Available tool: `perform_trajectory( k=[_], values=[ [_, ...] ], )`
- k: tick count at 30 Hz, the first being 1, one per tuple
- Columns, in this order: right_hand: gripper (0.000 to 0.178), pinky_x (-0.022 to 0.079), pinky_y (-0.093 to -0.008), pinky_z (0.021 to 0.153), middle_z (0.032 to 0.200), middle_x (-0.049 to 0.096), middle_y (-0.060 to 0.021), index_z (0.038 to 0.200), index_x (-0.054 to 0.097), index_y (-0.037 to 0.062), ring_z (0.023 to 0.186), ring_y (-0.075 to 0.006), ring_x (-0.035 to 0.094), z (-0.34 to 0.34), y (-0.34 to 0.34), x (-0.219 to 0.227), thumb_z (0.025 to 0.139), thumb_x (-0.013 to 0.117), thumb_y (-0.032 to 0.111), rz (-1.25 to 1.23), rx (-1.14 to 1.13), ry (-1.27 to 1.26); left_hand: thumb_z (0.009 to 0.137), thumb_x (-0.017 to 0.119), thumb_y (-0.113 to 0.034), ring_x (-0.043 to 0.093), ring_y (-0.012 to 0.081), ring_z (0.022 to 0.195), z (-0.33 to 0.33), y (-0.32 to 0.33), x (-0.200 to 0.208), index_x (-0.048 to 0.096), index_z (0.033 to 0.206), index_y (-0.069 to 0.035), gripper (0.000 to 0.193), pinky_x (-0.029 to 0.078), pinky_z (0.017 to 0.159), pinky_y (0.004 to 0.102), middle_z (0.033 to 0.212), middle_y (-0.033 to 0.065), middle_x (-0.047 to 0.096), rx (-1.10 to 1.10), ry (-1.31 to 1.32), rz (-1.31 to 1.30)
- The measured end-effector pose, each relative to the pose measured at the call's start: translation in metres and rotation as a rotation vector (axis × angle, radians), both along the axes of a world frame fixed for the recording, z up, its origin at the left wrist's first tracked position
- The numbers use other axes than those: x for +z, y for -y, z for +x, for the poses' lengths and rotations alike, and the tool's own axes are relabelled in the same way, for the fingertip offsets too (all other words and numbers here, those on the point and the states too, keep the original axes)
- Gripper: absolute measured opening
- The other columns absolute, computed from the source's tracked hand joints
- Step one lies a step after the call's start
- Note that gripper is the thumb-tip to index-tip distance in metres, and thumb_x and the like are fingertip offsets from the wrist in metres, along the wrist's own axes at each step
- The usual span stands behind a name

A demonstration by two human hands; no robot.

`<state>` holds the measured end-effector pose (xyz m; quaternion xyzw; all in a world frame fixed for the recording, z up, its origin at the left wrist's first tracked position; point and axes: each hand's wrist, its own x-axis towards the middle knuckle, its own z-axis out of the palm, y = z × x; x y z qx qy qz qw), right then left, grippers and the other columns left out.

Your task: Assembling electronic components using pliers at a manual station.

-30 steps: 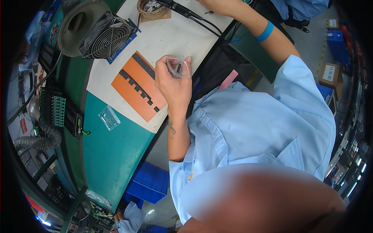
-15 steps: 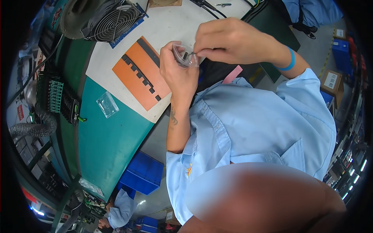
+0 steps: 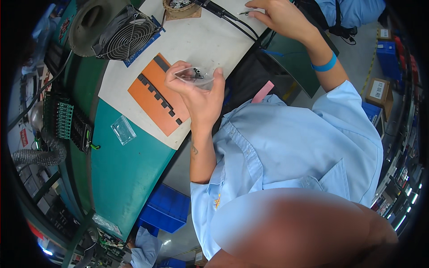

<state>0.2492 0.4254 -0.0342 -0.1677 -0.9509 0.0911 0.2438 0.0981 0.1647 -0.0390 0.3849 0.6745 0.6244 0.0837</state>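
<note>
My left hand (image 3: 199,100) holds a clear plastic bag (image 3: 206,83) spread between thumb and fingers. Inside the bag sit a few small dark parts (image 3: 197,73), too small to name. At the far side of the table, my right hand (image 3: 283,18) is open, thumb and forefinger apart. Just beside its thumb tip lies a small slim metallic item (image 3: 244,13) whose kind I cannot make out. Left of my left hand, an orange board (image 3: 152,107) carries a row of small black blocks (image 3: 156,95) and a dark grey strip.
A caged fan (image 3: 129,38) stands at the far left. Beyond the bag are a round container (image 3: 181,8) and black cables (image 3: 228,17). Another clear bag (image 3: 123,130) lies on the green mat (image 3: 129,169). A blue bin (image 3: 164,207) stands below the table edge.
My right hand has left the bag and moved away to the far right, its fingers now apart. My left hand has shifted slightly left and nearer, with the bag opened wider.
</note>
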Motion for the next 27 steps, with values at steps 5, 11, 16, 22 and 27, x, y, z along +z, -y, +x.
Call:
perform_trajectory(
  k=[5, 11, 16, 22, 27],
  values=[
    [0.014, 0.051, -0.0356, 0.068, 0.085, 0.066, -0.0131, 0.099, 0.070, 0.0003, 0.071, -0.0272, 0.061, 0.001, -0.005, -0.008, 0.090, 0.066, 0.010, -0.168, 0.031, 0.129, 0.079, 0.077, -0.010, 0.046, 0.0325, 0.111, -0.011, -0.001, 0.015, 0.047, 0.125, 0.004, 0.057, 0.039, 0.097, 0.0424, 0.128, 0.0249, 0.045, -0.141, -0.226, -0.284],
    [0.012, 0.052, -0.0330, 0.070, 0.089, 0.066, -0.0108, 0.098, 0.070, 0.0006, 0.076, -0.0259, 0.062, 0.006, 0.026, 0.041, 0.090, 0.067, 0.009, -0.710, -0.077, 0.043, 0.083, 0.077, -0.018, 0.047, 0.0317, 0.118, -0.012, -0.016, 0.026, 0.052, 0.130, 0.003, 0.056, 0.043, 0.096, 0.0402, 0.134, 0.0212, 0.047, -0.144, -0.701, -0.629],
    [0.017, 0.055, -0.0189, 0.066, 0.094, 0.072, -0.0074, 0.104, 0.072, -0.0016, 0.073, -0.0089, 0.064, 0.012, 0.074, 0.057, 0.088, 0.077, 0.001, -1.029, 0.180, -0.180, 0.083, 0.074, -0.007, 0.053, 0.0279, 0.108, 0.010, -0.019, 0.050, 0.057, 0.126, 0.003, 0.047, 0.045, 0.092, 0.0381, 0.127, 0.0200, 0.054, -0.150, -0.489, -0.285],
    [0.020, 0.056, -0.0174, 0.066, 0.090, 0.073, -0.0074, 0.104, 0.072, -0.0036, 0.073, -0.0093, 0.066, -0.004, 0.095, 0.057, 0.085, 0.078, -0.003, -1.085, 0.366, -0.161, 0.092, 0.072, -0.004, 0.062, 0.0175, 0.089, 0.015, -0.009, 0.034, 0.065, 0.113, 0.004, 0.023, 0.051, 0.079, 0.0280, 0.108, 0.0135, 0.065, -0.331, 0.235, -0.038],
    [0.019, 0.056, -0.0171, 0.065, 0.087, 0.073, -0.0079, 0.102, 0.072, -0.0051, 0.071, -0.0100, 0.067, -0.011, 0.103, 0.057, 0.085, 0.078, -0.003, -1.233, 0.366, -0.154, 0.095, 0.070, -0.004, 0.064, 0.0135, 0.079, 0.017, -0.001, 0.031, 0.068, 0.104, 0.004, 0.012, 0.054, 0.073, 0.0231, 0.098, 0.0113, 0.070, -0.307, 0.518, 0.078]
  ],
)
